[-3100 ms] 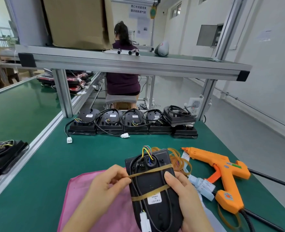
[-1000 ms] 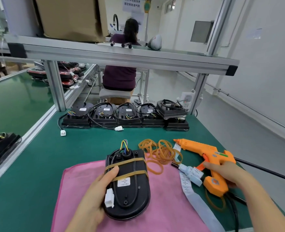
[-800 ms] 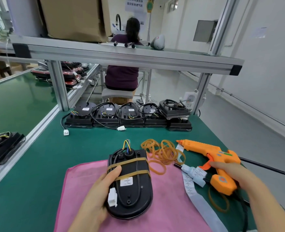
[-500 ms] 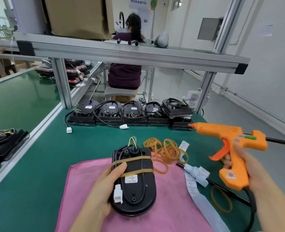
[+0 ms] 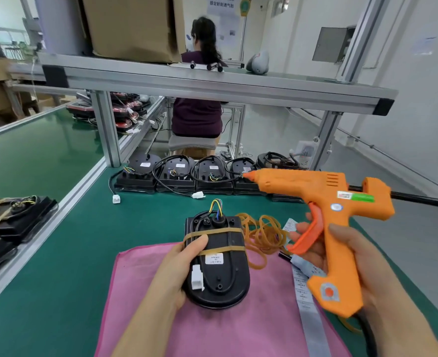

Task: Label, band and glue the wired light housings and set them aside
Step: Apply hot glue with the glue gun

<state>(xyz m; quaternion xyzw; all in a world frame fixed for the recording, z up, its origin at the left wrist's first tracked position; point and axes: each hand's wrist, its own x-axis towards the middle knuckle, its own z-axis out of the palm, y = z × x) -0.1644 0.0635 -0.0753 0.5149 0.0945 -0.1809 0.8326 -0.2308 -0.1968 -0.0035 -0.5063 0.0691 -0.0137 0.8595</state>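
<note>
A black light housing [image 5: 221, 274] lies on a pink cloth [image 5: 238, 328], with two tan rubber bands across it, a white label and a white connector on its cable. Coloured wires stick up from its far end. My left hand [image 5: 179, 269] grips the housing's left side, thumb on top by the near band. My right hand [image 5: 351, 256] holds an orange glue gun [image 5: 326, 210] by its handle, lifted above the table to the right of the housing, nozzle pointing left.
Loose rubber bands [image 5: 263, 234] and a strip of labels [image 5: 308, 302] lie right of the housing. A row of finished housings [image 5: 176, 176] lines the table's far edge under a metal shelf [image 5: 212, 83]. More housings [image 5: 11, 217] sit at left. A person sits beyond.
My right hand reached for the glue gun on the table, took its handle and lifted it up and toward the housing. My left hand has kept its hold on the housing.
</note>
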